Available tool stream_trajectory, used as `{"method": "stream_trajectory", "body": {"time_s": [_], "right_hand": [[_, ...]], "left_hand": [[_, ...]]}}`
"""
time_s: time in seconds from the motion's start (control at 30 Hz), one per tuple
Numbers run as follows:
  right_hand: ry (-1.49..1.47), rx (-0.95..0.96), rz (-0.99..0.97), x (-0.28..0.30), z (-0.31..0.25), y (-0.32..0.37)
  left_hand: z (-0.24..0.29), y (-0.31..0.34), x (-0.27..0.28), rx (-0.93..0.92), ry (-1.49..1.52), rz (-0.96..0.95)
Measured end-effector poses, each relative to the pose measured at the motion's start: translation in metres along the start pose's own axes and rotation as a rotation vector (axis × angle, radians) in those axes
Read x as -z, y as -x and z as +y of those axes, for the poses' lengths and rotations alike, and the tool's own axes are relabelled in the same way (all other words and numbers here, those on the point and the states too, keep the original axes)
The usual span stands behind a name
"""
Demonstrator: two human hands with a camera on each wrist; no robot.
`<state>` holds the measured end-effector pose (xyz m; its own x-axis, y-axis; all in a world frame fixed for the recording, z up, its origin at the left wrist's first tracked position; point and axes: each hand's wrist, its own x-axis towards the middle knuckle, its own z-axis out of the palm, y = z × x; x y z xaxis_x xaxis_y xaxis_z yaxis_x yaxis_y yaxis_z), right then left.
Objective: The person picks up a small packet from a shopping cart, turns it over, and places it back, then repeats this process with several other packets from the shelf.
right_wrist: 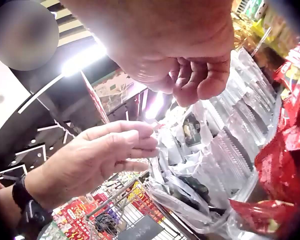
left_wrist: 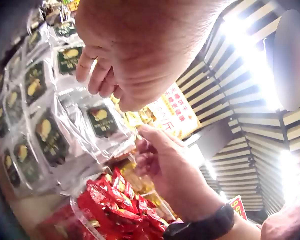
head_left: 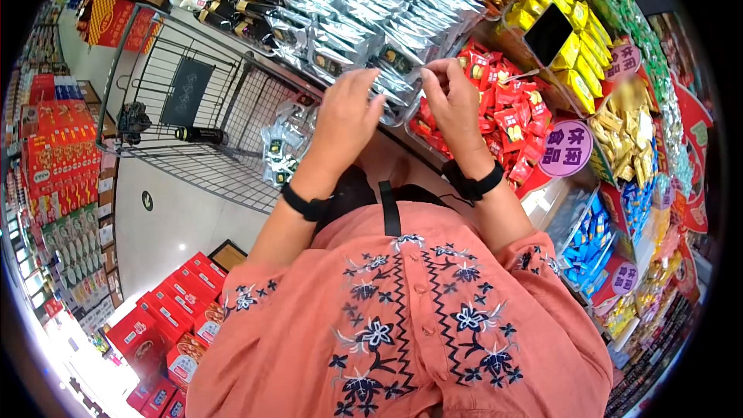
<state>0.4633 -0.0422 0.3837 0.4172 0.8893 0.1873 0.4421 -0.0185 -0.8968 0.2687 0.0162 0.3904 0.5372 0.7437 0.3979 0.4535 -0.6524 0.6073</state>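
My left hand (head_left: 348,112) and right hand (head_left: 451,97) meet at a shelf bin of clear snack packets with dark labels (head_left: 364,23). In the left wrist view my right hand (left_wrist: 162,162) pinches the edge of one clear packet (left_wrist: 102,120), while the fingers (left_wrist: 97,75) of my left hand hang curled just above it. The right wrist view shows my left hand (right_wrist: 115,150) with thumb and fingers pressed flat together at the crinkled plastic of the packet (right_wrist: 190,130). My right hand (right_wrist: 197,80) curls over the packet from above. Both wrists wear black bands.
A bin of red packets (head_left: 511,116) lies just right of my hands, with yellow packets (head_left: 573,54) and blue packs (head_left: 588,240) further right. A wire trolley (head_left: 209,108) holding a few packets stands to the left. Red boxes (head_left: 170,325) are stacked on the floor.
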Motion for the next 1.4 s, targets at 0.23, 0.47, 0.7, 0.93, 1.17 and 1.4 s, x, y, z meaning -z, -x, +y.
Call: {"method": "stream_trajectory", "body": {"time_s": [0.23, 0.47, 0.7, 0.93, 1.17, 1.4], "right_hand": [[-0.109, -0.131, 0.034, -0.004, 0.030, 0.004], [0.075, -0.146, -0.046, -0.005, 0.022, -0.004], [0.145, -0.119, -0.007, -0.016, 0.031, -0.007], [0.262, 0.008, 0.005, -0.014, 0.028, -0.013], [0.141, -0.045, 0.026, -0.016, 0.002, -0.003], [-0.009, -0.115, -0.264, -0.038, 0.002, -0.008]], "left_hand": [[-0.073, 0.082, 0.038, 0.390, -0.008, 0.028], [-0.134, 0.159, 0.034, 0.620, -0.051, 0.003], [-0.143, 0.170, 0.026, 0.737, 0.042, -0.058], [-0.151, 0.179, 0.023, 0.757, 0.044, -0.107], [-0.160, 0.191, 0.021, 0.760, 0.051, -0.101], [-0.178, 0.199, 0.019, 0.796, 0.068, -0.144]]}}
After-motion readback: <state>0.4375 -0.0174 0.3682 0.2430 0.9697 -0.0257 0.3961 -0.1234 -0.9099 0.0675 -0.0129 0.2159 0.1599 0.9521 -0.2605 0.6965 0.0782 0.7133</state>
